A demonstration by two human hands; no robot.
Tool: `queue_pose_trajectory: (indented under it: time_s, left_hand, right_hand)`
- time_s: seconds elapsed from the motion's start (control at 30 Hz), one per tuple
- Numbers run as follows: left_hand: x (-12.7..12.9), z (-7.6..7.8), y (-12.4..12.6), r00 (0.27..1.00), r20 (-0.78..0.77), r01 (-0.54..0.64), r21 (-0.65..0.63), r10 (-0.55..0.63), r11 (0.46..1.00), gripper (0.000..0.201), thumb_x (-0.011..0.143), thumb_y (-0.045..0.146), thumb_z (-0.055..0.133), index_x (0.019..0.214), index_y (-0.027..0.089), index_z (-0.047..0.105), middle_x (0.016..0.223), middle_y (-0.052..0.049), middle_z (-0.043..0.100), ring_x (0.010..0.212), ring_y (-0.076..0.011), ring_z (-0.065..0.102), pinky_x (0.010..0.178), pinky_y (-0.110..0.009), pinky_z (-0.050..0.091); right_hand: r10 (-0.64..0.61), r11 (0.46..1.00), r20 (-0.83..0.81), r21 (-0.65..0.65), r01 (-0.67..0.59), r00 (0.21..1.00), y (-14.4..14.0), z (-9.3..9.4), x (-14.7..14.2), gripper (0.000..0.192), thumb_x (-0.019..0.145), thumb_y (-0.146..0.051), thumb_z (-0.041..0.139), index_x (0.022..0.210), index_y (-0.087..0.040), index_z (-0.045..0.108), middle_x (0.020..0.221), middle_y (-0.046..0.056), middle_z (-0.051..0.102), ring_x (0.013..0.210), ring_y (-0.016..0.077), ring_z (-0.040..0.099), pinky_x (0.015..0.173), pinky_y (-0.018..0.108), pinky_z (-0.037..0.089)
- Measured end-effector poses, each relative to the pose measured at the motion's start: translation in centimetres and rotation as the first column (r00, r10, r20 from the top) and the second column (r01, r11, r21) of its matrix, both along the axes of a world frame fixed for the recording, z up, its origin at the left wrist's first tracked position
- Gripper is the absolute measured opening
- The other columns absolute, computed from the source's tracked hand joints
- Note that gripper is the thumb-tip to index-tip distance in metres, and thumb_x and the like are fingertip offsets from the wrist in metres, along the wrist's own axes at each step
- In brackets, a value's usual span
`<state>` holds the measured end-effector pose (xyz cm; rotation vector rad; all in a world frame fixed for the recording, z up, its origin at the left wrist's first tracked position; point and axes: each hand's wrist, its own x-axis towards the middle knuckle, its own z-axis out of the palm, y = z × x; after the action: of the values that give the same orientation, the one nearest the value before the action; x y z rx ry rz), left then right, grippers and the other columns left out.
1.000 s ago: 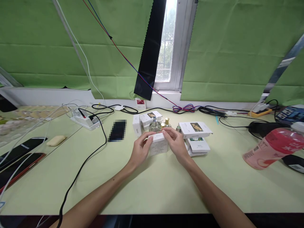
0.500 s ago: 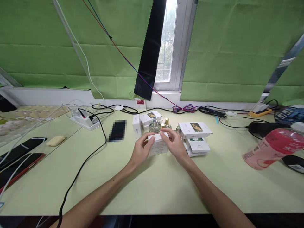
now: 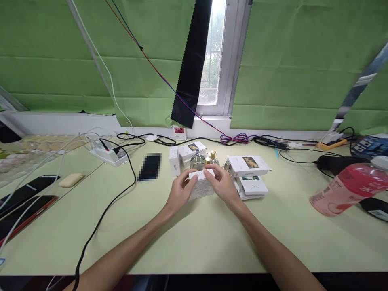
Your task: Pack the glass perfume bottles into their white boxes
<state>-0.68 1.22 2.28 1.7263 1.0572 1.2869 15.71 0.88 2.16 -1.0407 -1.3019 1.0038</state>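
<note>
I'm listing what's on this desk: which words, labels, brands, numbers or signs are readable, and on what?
"水": red-and-pink plastic bottle; its remaining lettering is unclear.
Too small to read: print on the white cardboard box in both hands, and on the other white cardboard boxes.
Unclear: bold white letters on the blue package; white label on the black oblong device.

White held box (image 3: 201,188) with grey print; pale green table (image 3: 194,238); green curtains (image 3: 303,60); pink-and-red bottle (image 3: 342,192).
</note>
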Motion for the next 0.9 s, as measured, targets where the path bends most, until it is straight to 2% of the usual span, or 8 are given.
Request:
queue_pose_trajectory:
  time_s: [0.33,0.53,0.67,0.8,0.9]
  left_hand:
    - [0.0,-0.3,0.3,0.999,0.008,0.034,-0.006,-0.034,0.999,0.033,0.092,0.048,0.058,0.102,0.019,0.07,0.098,-0.007,0.074,0.089,-0.0227,0.068,0.073,-0.031,0.055]
    - [0.0,-0.3,0.4,0.999,-0.015,0.046,-0.016,-0.046,0.999,0.033,0.094,0.047,0.055,0.102,0.019,0.07,0.096,-0.007,0.073,0.088,-0.0222,0.066,0.074,-0.03,0.053]
    - [-0.1,-0.4,0.5,0.999,-0.033,0.034,-0.02,-0.035,0.999,0.034,0.094,0.048,0.054,0.102,0.019,0.069,0.095,-0.006,0.071,0.088,-0.0219,0.064,0.074,-0.03,0.051]
    - [-0.4,-0.8,0.4,0.997,-0.067,0.038,-0.015,-0.038,0.999,0.035,0.098,0.049,0.05,0.105,0.02,0.067,0.094,-0.005,0.069,0.089,-0.0215,0.061,0.073,-0.029,0.047]
    - [-0.4,-1.1,0.2,0.996,-0.078,0.045,0.0,-0.045,0.999,0.036,0.1,0.05,0.047,0.107,0.02,0.067,0.093,-0.004,0.068,0.088,-0.0214,0.06,0.073,-0.029,0.044]
  right_hand:
    - [-0.014,1.0,0.058,-0.017,0.015,0.998,0.0,0.2,0.0,0.036,0.083,-0.054,0.065,0.096,-0.021,0.069,0.082,0.002,0.071,0.071,0.019,0.063,0.06,0.028,0.047]
    - [-0.007,1.0,0.059,0.003,0.006,0.998,0.3,-0.2,-0.2,0.033,0.085,-0.054,0.061,0.09,-0.021,0.066,0.081,0.002,0.067,0.076,0.0199,0.062,0.065,0.03,0.047]
    - [-0.058,0.997,0.099,0.049,0.053,0.993,0.1,-0.6,-0.7,0.034,0.091,-0.056,0.053,0.086,-0.024,0.062,0.083,0.002,0.066,0.079,0.0213,0.06,0.069,0.031,0.045]
    - [-0.098,0.993,0.109,0.08,0.089,0.989,-0.7,-1.0,-1.4,0.039,0.101,-0.055,0.035,0.095,-0.025,0.059,0.085,0.003,0.065,0.078,0.0216,0.058,0.07,0.032,0.043]
    - [-0.093,0.994,0.049,0.061,0.09,0.994,-1.2,-1.2,-1.8,0.041,0.103,-0.056,0.031,0.101,-0.026,0.059,0.091,0.004,0.067,0.082,0.0222,0.06,0.071,0.032,0.044]
